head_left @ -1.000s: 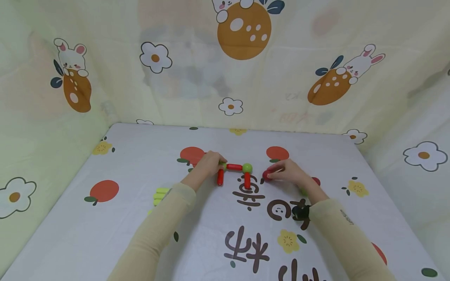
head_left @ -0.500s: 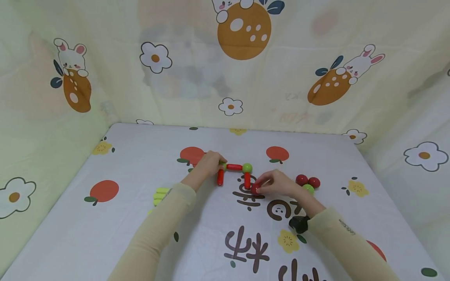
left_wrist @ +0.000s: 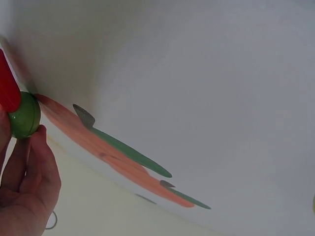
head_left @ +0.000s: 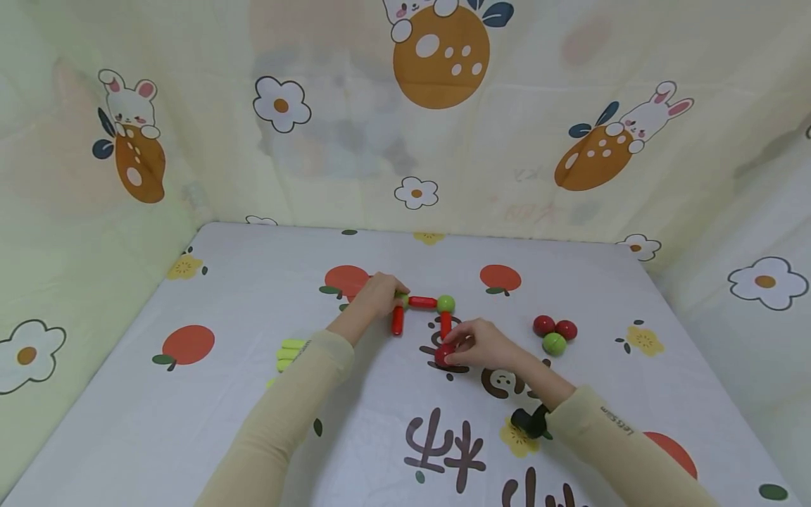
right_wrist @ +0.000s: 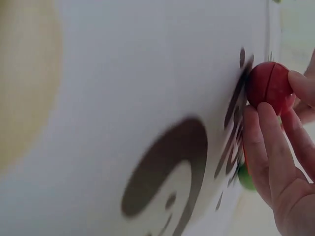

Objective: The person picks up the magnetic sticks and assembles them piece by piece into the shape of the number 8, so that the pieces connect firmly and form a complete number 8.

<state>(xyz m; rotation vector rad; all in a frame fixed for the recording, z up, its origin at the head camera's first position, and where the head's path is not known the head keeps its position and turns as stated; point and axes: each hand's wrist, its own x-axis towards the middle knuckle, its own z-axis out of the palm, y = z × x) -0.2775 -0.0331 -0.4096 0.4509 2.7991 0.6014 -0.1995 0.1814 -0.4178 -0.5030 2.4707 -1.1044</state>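
Observation:
On the table, red rods and green balls form a three-sided frame: a crosswise rod, a left rod, a right rod, and a right corner ball. My left hand grips the left corner's green ball, from which a red rod sticks out in the left wrist view. Between thumb and fingers, my right hand pinches a red ball at the right rod's near end. Whether ball and rod are joined is hidden by the fingers.
Two red balls and a loose green ball lie together to the right. Several yellow-green rods lie by the left sleeve, partly covered. A black device sits at the right wrist. Patterned cloth hangs behind the table.
My right hand has brought the red ball leftward and nearer to me, to the right rod's near end. The loose balls at right have come into full view. The left hand stays put.

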